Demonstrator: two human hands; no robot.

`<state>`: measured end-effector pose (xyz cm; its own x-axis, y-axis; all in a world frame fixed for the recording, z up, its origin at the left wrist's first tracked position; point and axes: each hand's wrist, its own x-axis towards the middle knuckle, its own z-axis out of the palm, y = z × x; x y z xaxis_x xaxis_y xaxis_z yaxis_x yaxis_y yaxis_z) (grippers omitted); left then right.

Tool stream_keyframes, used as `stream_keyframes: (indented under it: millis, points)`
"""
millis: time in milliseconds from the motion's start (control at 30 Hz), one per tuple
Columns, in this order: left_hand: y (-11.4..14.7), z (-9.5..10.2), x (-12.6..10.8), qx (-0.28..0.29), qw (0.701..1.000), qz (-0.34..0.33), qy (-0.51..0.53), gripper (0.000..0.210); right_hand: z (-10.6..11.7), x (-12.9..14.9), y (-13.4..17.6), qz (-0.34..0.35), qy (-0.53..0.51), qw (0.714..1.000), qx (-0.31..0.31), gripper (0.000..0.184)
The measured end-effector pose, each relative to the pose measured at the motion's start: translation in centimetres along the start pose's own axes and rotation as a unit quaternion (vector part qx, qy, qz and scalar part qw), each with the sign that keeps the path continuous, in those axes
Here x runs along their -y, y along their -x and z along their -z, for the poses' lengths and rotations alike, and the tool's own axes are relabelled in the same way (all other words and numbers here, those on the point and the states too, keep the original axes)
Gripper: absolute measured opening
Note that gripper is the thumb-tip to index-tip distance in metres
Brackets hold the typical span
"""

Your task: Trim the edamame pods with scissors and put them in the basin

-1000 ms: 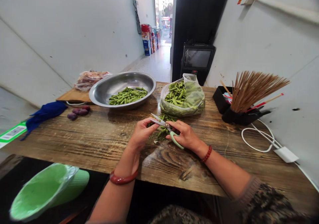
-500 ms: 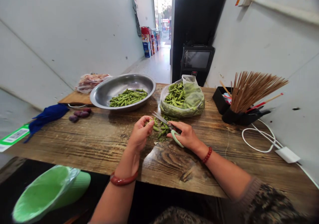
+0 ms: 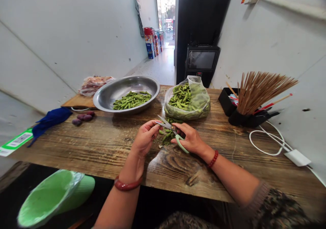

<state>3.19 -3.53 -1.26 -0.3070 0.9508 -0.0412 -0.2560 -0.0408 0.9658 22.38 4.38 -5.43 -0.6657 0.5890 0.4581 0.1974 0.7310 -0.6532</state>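
My left hand is closed in a pinch, thumb against fingers, on an edamame pod that is mostly hidden by the fingertips. In my right hand is a pair of scissors with pale green handles, its blades spread and their tips at the left fingertips. Loose edamame pods and small trimmings lie on the wooden table beneath the scissors. Just behind them stands a clear plastic bag full of pods. To its left, a wide steel basin holds a heap of pods.
On the left are several purplish roundish items, a blue cloth and a wooden board with a bagged item. Brown sticks stand in a black holder at right, near a white cable. A green lined bin is below.
The scissors' blades have opened wider, and their tips now meet my left fingertips. My left hand has shifted slightly right, towards the scissors.
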Motion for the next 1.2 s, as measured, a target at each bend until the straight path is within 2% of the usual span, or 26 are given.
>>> stream_keyframes:
  millis: [300,767,967,1067,1200]
  points:
    - [0.08,-0.17,0.11,0.002,1.0,-0.002,-0.031,0.026,0.0,-0.05,-0.05,0.026,-0.015,1.0,0.005,0.063]
    - [0.09,0.2,0.31,0.029,0.999,0.012,0.012,0.024,-0.11,0.03,-0.19,0.043,-0.027,0.999,-0.012,0.054]
    - [-0.13,0.41,0.44,0.019,0.998,0.011,0.056,0.022,-0.33,-0.07,-0.04,0.02,-0.023,0.999,-0.014,0.052]
    - [-0.33,0.33,0.07,0.003,0.996,0.012,0.094,0.019,-0.46,-0.31,-0.19,0.002,-0.014,0.999,-0.041,0.051]
    - [-0.43,0.1,-0.33,0.026,0.995,0.049,0.083,0.026,-0.51,-0.6,-0.56,-0.03,-0.019,0.996,-0.084,0.051]
